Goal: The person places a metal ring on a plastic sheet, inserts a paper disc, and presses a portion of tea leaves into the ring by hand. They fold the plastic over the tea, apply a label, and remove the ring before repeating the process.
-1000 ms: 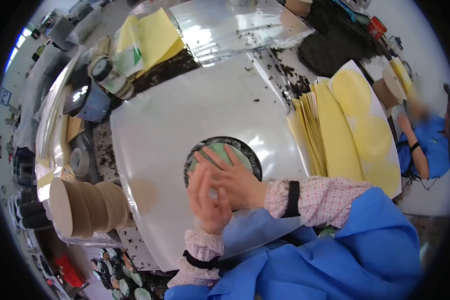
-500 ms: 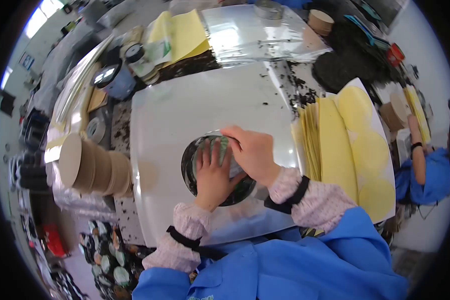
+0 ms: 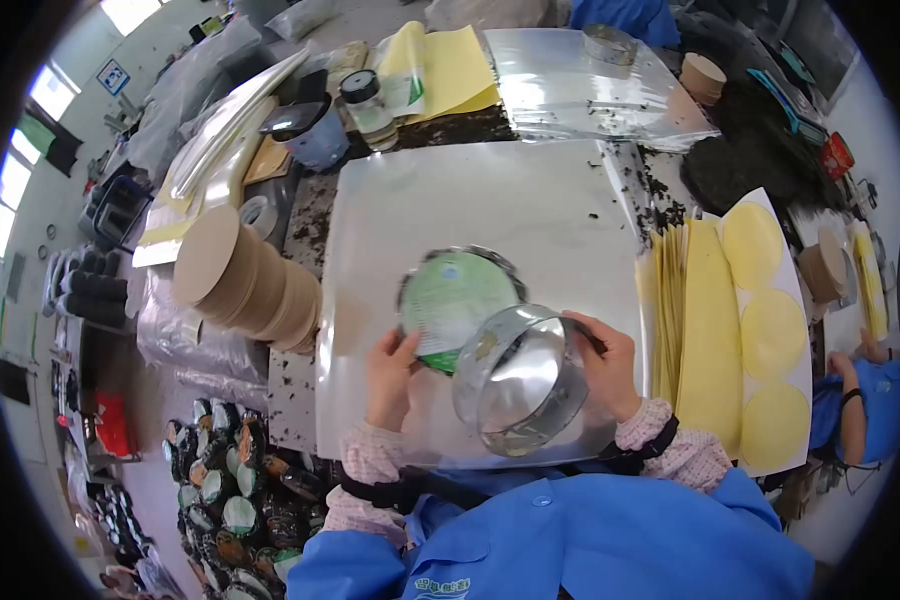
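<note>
On the pale work sheet lies a round disc with a green printed face and a dark, ragged edge. My left hand is at the disc's lower left edge, thumb and fingers close together there; the contact is too small to make out. My right hand grips a wide metal ring by its right side, tilted, its lower left part near the disc's lower right edge.
Stacked brown round boards stand at the left. Yellow sheets with circles lie at the right. Dark crumbs, a jar and a blue container are behind. Another person's arm is at far right.
My hands have come off the disc's top and moved apart. The metal ring is now lifted off in my right hand, and the green face shows. The camera view has shifted.
</note>
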Motion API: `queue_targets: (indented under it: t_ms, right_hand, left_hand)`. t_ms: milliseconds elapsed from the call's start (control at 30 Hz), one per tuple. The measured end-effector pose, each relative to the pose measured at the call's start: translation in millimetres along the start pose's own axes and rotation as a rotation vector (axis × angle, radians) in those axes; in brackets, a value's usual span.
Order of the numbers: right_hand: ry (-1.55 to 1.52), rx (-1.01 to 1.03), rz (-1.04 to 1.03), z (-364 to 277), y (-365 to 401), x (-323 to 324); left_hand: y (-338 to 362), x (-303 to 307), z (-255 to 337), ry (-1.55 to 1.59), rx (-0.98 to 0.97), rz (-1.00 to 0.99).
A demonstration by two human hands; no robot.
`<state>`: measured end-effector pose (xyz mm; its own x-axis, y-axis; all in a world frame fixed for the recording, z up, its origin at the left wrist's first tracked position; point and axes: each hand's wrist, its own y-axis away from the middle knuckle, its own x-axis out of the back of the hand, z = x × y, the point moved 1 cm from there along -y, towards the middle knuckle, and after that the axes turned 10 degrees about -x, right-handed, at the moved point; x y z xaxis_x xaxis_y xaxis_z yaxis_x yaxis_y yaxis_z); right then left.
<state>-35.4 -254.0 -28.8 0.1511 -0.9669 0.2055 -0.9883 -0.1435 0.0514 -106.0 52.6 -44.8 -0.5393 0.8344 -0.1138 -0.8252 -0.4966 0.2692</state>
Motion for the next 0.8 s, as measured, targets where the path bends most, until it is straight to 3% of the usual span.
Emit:
queue_targets:
  t_ms: [100,233,267,367,400,467,567,600,700,800]
  right_hand:
    - [0.007,-0.053,-0.011,1.9,3.0,7.7]
    - [0.049,-0.147,-0.014,16.8,9.7,19.7]
    - [0.061,-0.148,-0.014,15.9,11.9,18.9]
    - [0.006,-0.105,-0.068,10.9,12.0,15.8]
    - [-0.012,-0.09,-0.105,4.1,20.8,14.5]
    - [0.081,-0.008,-0.207,19.3,37.5,18.6]
    - [0.396,0.332,-0.3,18.2,57.4,13.3]
    - [0.331,0.257,-0.305,22.5,62.5,10.1]
    - [0.385,0.289,-0.411,-0.5,74.4,2.0]
    - [0.371,0.614,-0.611,-40.3,88.9,-44.2]
  left_hand:
    - [39.4,78.0,26.8,0.455,-0.2,0.18]
    - [107.0,117.8,76.8,0.5,-0.579,-0.153]
    - [98.4,131.1,76.1,-0.232,-0.581,-0.183]
    - [72.8,133.7,75.9,-1.024,-0.598,-0.659]
    - [59.7,143.1,60.4,-1.134,-0.669,-0.768]
    - [46.6,147.9,41.3,-1.155,-0.646,-0.826]
    - [24.8,159.6,21.3,-1.113,-0.632,-0.897]
    - [22.7,161.5,18.9,-1.104,-0.646,-0.903]
    - [23.8,161.2,25.3,-1.065,-0.616,-0.92]
    - [23.0,147.4,41.9,-1.052,-0.554,-0.958]
